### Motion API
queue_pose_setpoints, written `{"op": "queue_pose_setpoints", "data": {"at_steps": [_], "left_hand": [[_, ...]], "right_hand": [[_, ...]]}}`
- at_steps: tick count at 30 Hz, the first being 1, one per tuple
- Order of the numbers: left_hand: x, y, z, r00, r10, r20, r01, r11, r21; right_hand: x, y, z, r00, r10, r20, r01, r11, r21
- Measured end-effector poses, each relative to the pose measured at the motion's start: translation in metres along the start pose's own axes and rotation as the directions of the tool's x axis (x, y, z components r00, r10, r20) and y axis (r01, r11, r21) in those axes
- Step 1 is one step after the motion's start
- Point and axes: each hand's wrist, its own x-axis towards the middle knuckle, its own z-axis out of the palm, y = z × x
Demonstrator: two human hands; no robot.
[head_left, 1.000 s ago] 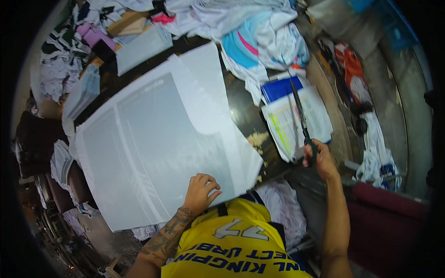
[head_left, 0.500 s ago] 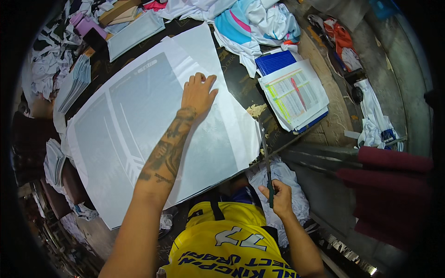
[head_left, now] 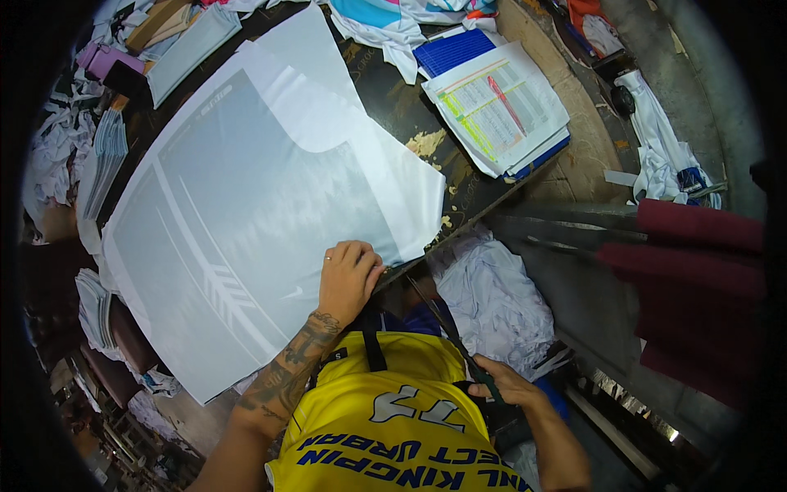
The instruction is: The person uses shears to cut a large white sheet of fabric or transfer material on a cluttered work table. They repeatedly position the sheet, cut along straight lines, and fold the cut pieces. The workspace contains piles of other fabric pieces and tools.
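A large grey printed fabric panel (head_left: 246, 180) with white stripes and a white border lies spread across the dark table. My left hand (head_left: 351, 275), with a ring on one finger, is closed with bent fingers over the panel's near edge, next to my body; its thumb is mostly hidden. Low at the right, my right hand (head_left: 507, 384) is wrapped round the dark green handles of a pair of long scissors (head_left: 449, 328). Their blades point up and left toward the table's edge, apart from the fabric.
Papers (head_left: 500, 107) with a red pen sit on blue pads at the table's right. White cloth (head_left: 496, 299) is heaped below the table edge. Folded pale pieces (head_left: 105, 164) are stacked at the left. Dark red cloth (head_left: 689, 287) hangs at the right.
My left hand has come from the panel's upper middle back to its near edge, uncovering a curved outline. The scissors have moved down, away from the table corner. The view has shifted.
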Motion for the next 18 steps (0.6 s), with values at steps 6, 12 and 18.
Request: {"op": "queue_pose_setpoints", "data": {"at_steps": [6, 12, 18], "left_hand": [[-0.011, 0.011, -0.013, 0.997, -0.071, -0.008, 0.070, 0.992, -0.101], [-0.023, 0.020, -0.018, 0.996, -0.082, 0.042, 0.085, 0.992, -0.093], [-0.021, 0.014, -0.017, 0.996, -0.062, 0.064, 0.067, 0.994, -0.085]], "right_hand": [[0.083, -0.044, 0.031, 0.911, -0.371, -0.182, 0.337, 0.922, -0.193], [0.101, -0.067, 0.027, 0.943, -0.296, -0.154, 0.256, 0.938, -0.233], [0.088, -0.076, 0.027, 0.954, -0.230, -0.191, 0.199, 0.965, -0.171]]}}
